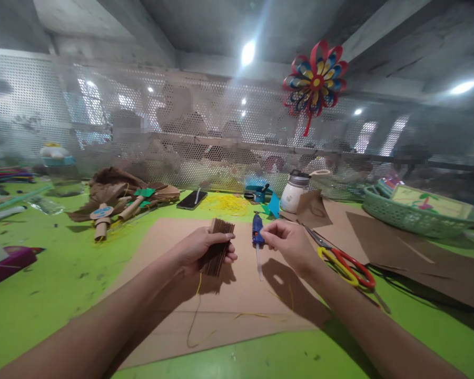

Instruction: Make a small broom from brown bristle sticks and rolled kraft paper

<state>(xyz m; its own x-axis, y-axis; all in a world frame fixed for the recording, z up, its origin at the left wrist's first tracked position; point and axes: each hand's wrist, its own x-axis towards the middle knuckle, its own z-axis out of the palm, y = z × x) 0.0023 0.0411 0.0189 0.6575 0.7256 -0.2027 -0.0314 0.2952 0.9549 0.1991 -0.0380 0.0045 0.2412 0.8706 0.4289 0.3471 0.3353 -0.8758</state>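
Note:
A stack of brown pleated paper (218, 248) is gripped in my left hand (205, 246), the thumb across its front and the fingers behind. Yellow thread (198, 284) hangs from its lower edge onto a flat cardboard sheet (161, 295). My right hand (286, 239) is closed in a pinch, fingertips right beside a blue glue gun (257, 230). Whether those fingertips touch the gun or hold something thin cannot be made out. A clear glue stick (259, 266) pokes out of the gun's rear, toward me.
Scissors (345, 263) with red and yellow handles lie beside my right forearm. Behind are a phone (191, 199), yellow shreds (227, 203) and a white jar (295, 192). Brown paper crafts (102, 213) lie left; a green basket (414, 218) stands right. A paper flower (316, 82) hangs above.

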